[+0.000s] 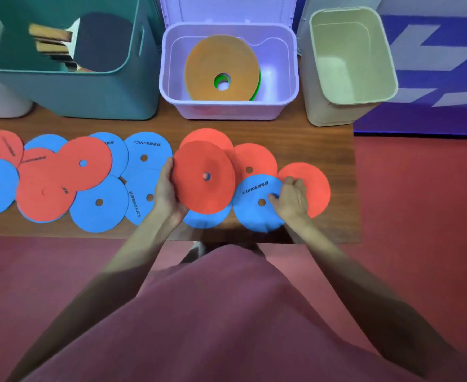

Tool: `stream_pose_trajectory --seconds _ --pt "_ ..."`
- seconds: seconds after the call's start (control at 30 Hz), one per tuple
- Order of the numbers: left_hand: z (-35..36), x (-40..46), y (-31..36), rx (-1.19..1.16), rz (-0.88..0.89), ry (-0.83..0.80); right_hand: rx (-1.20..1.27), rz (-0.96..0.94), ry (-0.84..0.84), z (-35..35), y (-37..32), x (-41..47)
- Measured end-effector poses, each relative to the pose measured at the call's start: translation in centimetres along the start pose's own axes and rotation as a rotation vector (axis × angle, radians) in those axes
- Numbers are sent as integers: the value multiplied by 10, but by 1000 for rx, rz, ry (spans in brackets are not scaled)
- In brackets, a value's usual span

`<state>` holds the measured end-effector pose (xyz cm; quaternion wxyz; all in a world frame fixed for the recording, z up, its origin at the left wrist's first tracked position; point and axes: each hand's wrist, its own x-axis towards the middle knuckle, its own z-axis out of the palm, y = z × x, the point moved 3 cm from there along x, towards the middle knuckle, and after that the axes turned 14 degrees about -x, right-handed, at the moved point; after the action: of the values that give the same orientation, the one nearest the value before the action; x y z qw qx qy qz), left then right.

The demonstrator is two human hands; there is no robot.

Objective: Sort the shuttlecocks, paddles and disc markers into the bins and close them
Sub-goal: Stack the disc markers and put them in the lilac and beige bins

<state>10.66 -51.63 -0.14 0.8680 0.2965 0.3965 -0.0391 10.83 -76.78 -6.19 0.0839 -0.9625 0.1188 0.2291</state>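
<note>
Left hand (169, 188) grips red disc (203, 177) tilted, right hand (291, 198) pinches blue disc (257, 202) flat on counter (323, 144); purple bin (228, 108) straight ahead.

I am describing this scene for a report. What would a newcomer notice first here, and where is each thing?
First, the red and blue disc markers spread overlapping across the wooden table. At its middle the left hand holds a red disc lifted, while the right hand picks at a blue disc. Behind stand three open bins: a teal bin with paddles, a lilac bin with an orange disc, and a beige bin.
</note>
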Motion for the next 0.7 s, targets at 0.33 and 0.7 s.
stream_pose_trajectory --seconds 0.33,0.7 --pt "-14 -1 8 49 -9 0 94 96 -47 9 10 13" --pt "-8 -2 25 127 17 -16 396 -439 267 -88 -24 -9"
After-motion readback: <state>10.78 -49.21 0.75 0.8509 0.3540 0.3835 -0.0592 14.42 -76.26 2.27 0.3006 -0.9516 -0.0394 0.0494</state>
